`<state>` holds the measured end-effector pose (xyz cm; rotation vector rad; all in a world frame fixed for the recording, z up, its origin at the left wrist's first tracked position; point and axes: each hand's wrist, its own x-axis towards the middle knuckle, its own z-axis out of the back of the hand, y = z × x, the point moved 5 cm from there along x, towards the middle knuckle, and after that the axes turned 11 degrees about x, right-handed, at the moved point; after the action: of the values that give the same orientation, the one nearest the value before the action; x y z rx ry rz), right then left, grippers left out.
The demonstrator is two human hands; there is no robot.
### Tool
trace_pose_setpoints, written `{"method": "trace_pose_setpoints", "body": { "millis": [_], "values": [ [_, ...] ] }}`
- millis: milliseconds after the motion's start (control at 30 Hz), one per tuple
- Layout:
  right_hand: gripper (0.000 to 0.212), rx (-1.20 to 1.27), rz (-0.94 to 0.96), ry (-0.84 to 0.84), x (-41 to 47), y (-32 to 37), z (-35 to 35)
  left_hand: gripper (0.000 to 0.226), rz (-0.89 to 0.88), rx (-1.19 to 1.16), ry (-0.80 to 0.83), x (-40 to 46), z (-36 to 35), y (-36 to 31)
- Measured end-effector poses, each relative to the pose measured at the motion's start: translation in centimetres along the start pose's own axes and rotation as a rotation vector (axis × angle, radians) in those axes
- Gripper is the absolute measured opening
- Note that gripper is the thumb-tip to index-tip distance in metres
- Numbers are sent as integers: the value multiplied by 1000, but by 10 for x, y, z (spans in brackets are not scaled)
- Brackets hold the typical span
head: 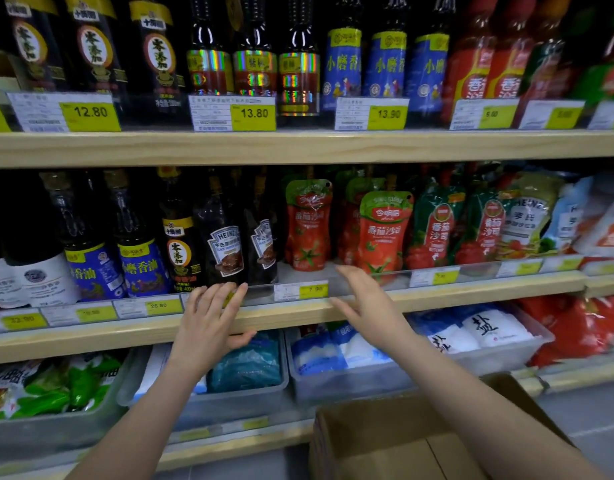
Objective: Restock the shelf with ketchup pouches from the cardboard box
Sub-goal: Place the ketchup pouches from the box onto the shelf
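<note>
Red ketchup pouches with green tops stand on the middle shelf (291,315): one (309,225) at the back left, another (383,233) nearer the front, more behind them. My left hand (212,318) hovers in front of the shelf edge below the dark Heinz bottles, fingers spread, holding nothing. My right hand (366,301) is held up at the shelf edge just below the front pouch, fingers apart and empty. The cardboard box (385,434) sits on the floor at the lower right, partly hidden by my right forearm; I see no pouches in the visible part.
Dark sauce and sesame oil bottles (181,244) fill the shelf left of the pouches. Other green-red pouches (437,230) stand to the right. A clear rail with price tags (300,291) runs along the shelf front. Grey bins (350,382) of salt bags sit below.
</note>
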<state>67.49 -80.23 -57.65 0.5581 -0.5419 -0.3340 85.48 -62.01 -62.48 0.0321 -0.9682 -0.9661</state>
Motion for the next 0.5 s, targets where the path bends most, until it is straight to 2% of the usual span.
{"method": "trace_pose_setpoints", "body": {
  "millis": [133,233,367,433,500],
  "values": [
    [54,-69,-114,20,-72,-59,22,79,140,-90,111,-3,5,-16],
    [54,-130,-226,26,-114,-105,36,70,157,-210,63,-2,22,-61],
    [54,-191,-295,33,-142,-140,40,48,-85,-508,-16,-17,47,-156],
    [53,-204,-294,56,-148,-147,30,46,-258,-580,84,-39,46,-195],
    [52,-196,-253,85,-153,-148,14,49,-373,-578,280,-68,29,-214]
  ]
}}
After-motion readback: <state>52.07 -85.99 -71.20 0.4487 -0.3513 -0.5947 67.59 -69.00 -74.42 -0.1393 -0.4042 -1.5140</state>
